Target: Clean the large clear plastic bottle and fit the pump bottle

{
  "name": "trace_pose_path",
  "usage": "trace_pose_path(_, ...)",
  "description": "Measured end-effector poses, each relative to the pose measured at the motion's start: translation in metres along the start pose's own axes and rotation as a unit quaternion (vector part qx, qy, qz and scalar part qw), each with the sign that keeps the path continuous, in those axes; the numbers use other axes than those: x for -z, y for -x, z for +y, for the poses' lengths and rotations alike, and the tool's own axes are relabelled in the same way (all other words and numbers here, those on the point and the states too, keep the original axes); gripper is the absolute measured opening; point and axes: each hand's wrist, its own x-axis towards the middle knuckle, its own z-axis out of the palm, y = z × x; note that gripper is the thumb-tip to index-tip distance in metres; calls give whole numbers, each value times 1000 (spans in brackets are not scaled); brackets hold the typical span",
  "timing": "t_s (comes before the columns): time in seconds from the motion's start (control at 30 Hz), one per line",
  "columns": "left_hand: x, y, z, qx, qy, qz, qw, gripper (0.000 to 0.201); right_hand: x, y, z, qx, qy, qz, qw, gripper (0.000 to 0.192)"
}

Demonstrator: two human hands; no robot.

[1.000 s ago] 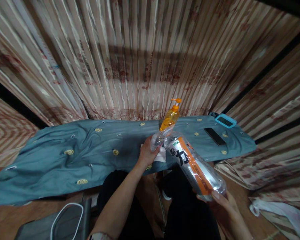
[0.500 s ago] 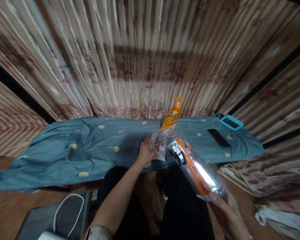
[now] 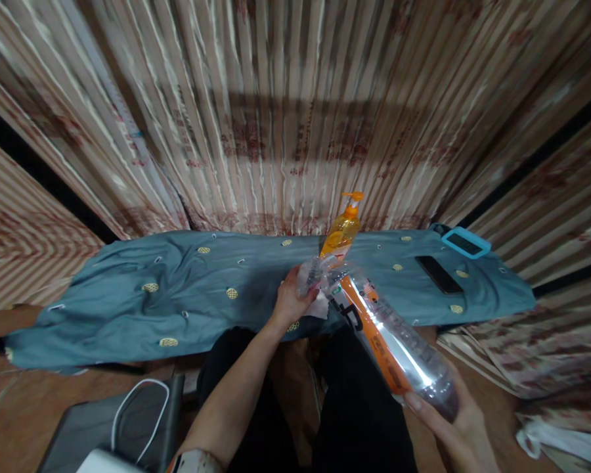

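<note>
A large clear plastic bottle (image 3: 398, 341) with an orange and silver label lies slanted across my lap, its neck toward the upper left. My right hand (image 3: 456, 420) is wrapped around its base. Up at the neck, my left hand (image 3: 293, 299) is closed, with a white tissue (image 3: 319, 305) there; what its fingertips do behind the clear plastic is partly hidden. Just beyond the neck stands a yellow pump bottle (image 3: 342, 230) with an orange pump top, its lower part covered by the clear bottle.
A blue-green patterned cloth (image 3: 113, 289) covers the narrow table. On its right lie a black phone (image 3: 438, 274) and a blue-framed device (image 3: 466, 243). Pleated curtains (image 3: 276, 98) hang behind. A grey stool (image 3: 88, 420) with a white cable (image 3: 140, 417) stands at lower left.
The clear bottle has turned a little about its length, so its label shows differently. My right hand has shifted slightly right and down. My left hand stays at the neck.
</note>
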Motion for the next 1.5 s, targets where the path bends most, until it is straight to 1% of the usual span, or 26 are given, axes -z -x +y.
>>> trace_pose_path(0.07,0,0,1,4,4,-1,1000,63,-7,6,-6,9,7,22,1000,83)
trace_pose_path(0.17,0,1,2,5,14,-2,1000,61,-15,14,-11,2,-16,31,999,80)
trace_pose_path(0.23,0,1,2,10,15,-1,1000,60,-15,15,-8,0,-25,20,999,80)
trace_pose_path(0.37,0,1,1,15,23,1,1000,59,-8,10,2,3,-22,-11,1000,81)
trace_pose_path(0.43,0,1,1,15,27,3,1000,57,-6,9,5,5,-32,-14,999,81)
trace_pose_path(0.57,0,1,4,21,33,6,999,54,-13,17,2,-6,-66,-17,998,81)
trace_pose_path(0.7,1,-1,8,30,43,0,999,53,-20,27,-2,-8,-100,0,995,79)
trace_pose_path(0.83,3,-3,10,38,49,-8,998,55,-13,28,-1,2,-69,1,998,74)
trace_pose_path(0.97,1,-4,9,38,59,-13,997,53,-7,25,7,1,-23,-15,1000,78)
trace_pose_path(1.07,-3,-5,7,21,66,-16,997,51,-10,24,14,15,-31,19,999,83)
trace_pose_path(1.13,-6,-6,6,18,66,-13,998,53,-15,26,15,21,-42,34,998,86)
trace_pose_path(1.23,-8,-8,4,8,72,-17,997,55,-21,30,9,19,-39,40,998,85)
trace_pose_path(1.37,-9,-9,5,2,73,-27,997,54,-25,37,-3,22,-38,66,997,78)
trace_pose_path(1.5,-8,-9,5,1,73,-29,997,50,-26,38,-6,29,-37,70,996,77)
